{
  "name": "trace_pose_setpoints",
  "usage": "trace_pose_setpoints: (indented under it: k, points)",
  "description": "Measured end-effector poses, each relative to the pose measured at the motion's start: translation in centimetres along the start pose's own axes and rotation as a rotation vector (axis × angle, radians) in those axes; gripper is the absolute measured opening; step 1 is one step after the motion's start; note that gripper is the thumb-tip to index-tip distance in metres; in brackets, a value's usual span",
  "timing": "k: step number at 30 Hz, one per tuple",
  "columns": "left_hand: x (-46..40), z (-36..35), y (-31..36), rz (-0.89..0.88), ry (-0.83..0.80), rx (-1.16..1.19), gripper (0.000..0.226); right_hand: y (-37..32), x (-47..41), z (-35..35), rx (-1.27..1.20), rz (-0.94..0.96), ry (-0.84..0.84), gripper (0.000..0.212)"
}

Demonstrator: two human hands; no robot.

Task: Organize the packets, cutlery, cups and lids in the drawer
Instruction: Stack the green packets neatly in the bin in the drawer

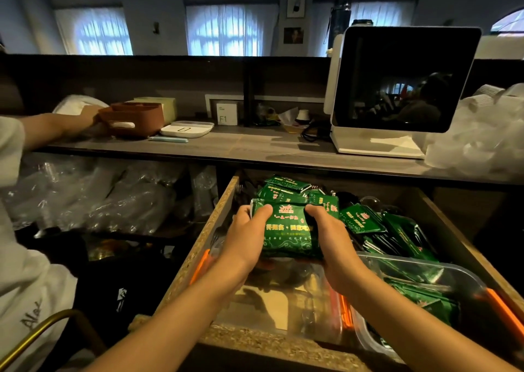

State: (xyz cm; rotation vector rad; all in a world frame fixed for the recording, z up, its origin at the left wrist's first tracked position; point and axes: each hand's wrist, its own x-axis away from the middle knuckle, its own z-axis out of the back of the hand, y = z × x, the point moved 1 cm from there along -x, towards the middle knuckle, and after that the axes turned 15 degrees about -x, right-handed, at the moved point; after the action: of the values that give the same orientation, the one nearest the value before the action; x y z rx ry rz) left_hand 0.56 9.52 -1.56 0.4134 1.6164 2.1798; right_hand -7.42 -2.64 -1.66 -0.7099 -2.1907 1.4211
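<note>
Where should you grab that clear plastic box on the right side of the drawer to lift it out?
Probably by the long rim of the clear plastic box, coming from above. Green packets fill the inside, and the drawer wall sits close on its right, so the top edge looks like the easiest part to reach.
</note>
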Motion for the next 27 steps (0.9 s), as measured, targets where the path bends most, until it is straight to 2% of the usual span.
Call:
trace_pose_setpoints:
  k: [3,5,8,9,11,12,14,16,18,22,24,27]
  points:
    - [0.3,0.0,0.2,-0.022,0.025,0.009,0.026,-0.1,0.4,0.1,-0.039,-0.047,-0.031,0.029]
    - [0.3,0.3,0.0,-0.019,0.038,-0.008,0.028,-0.1,0.9,-0.3,-0.049,-0.081,-0.077,0.032]
    - [0.8,0.7,0.0,0.001,0.025,-0.048,0.028,0.4,0.9,-0.7,0.089,-0.023,-0.015,0.038]
    - [0.9,0.8,-0.1,0.016,-0.020,-0.055,0.037,0.5,1.0,-0.8,0.144,0.012,0.020,0.038]
    - [0.9,1.2,-0.3,0.056,-0.115,-0.065,0.054,0.7,1.0,-0.8,0.198,0.027,0.067,0.053]
    - [1.1,1.5,-0.4,0.075,-0.154,-0.059,0.053,0.7,1.0,-0.7,0.201,0.014,0.080,0.054]
    - [0.9,2.1,-0.9,0.151,-0.248,-0.031,0.045,0.6,1.0,-0.4,0.202,-0.010,0.076,0.037]
    - [1.1,3.0,-1.1,0.225,-0.345,-0.021,0.038,0.7,0.7,0.1,0.278,-0.070,0.038,0.030]
    - [1.2,3.7,-1.7,0.269,-0.430,-0.040,0.036,0.9,0.4,0.5,0.374,-0.137,-0.032,0.034]
    - [0.9,4.5,-2.8,0.322,-0.637,-0.184,0.050,0.6,0.0,1.1,0.511,-0.241,-0.183,0.040]
    - [0.7,4.2,-3.3,0.311,-0.723,-0.270,0.040,0.6,0.0,1.3,0.514,-0.255,-0.235,0.042]
    - [0.5,3.0,-4.0,0.303,-0.727,-0.258,0.037,1.2,-0.3,1.6,0.480,-0.253,-0.238,0.051]
